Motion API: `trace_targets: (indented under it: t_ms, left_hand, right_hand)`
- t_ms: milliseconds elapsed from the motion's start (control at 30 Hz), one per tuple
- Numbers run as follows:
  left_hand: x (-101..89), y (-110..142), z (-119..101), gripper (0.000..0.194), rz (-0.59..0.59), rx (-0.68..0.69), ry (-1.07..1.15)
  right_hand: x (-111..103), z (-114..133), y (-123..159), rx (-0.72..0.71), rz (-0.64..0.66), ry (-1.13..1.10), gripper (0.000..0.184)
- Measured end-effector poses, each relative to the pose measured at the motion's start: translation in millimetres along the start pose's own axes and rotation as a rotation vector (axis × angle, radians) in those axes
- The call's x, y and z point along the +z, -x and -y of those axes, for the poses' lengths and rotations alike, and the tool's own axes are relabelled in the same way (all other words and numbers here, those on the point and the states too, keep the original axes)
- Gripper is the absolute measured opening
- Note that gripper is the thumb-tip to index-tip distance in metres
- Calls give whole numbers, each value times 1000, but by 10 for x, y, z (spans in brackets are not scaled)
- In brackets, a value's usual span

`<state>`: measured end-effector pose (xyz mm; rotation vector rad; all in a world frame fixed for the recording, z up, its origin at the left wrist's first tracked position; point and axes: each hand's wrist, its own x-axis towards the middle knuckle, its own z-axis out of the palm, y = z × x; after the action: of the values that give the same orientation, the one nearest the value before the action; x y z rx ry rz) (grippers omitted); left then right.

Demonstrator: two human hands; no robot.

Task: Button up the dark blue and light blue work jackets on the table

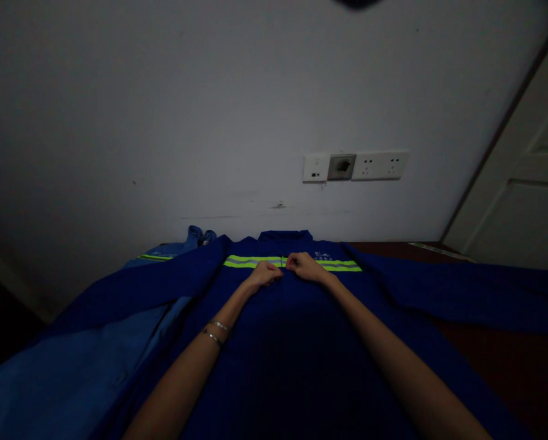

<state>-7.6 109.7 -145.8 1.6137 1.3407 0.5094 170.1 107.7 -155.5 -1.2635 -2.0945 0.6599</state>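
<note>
Jacket (296,311) spans tabletop (517,366) to its far edge, left hand (265,274) and right hand (304,266) pinching the front, seemingly mid-fastening. Alignment should matter next.

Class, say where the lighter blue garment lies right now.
In the head view, the lighter blue garment lies on the left, partly covered by a sleeve of the dark blue jacket, left of the person's left hand.
</note>
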Motion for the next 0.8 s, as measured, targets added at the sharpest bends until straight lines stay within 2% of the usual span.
trace_targets:
  t_ms: [300,467,567,700,800]
  left_hand:
    - [-34,-7,19,19,66,12,42]
    - [-45,5,10,20,42,-3,131]
    - [-32,13,-13,22,30,-5,184]
    - [-15,16,-51,23,3,-57,240]
    - [-22,23,-90,22,40,-110,297]
  right_hand:
    - [50,56,85,-111,-120,203,9]
    - [66,99,141,-185,-171,248,8]
    - [46,108,136,-137,-150,195,10]
    - [-18,148,123,17,-36,71,17]
    - [-50,219,143,122,22,71,27]
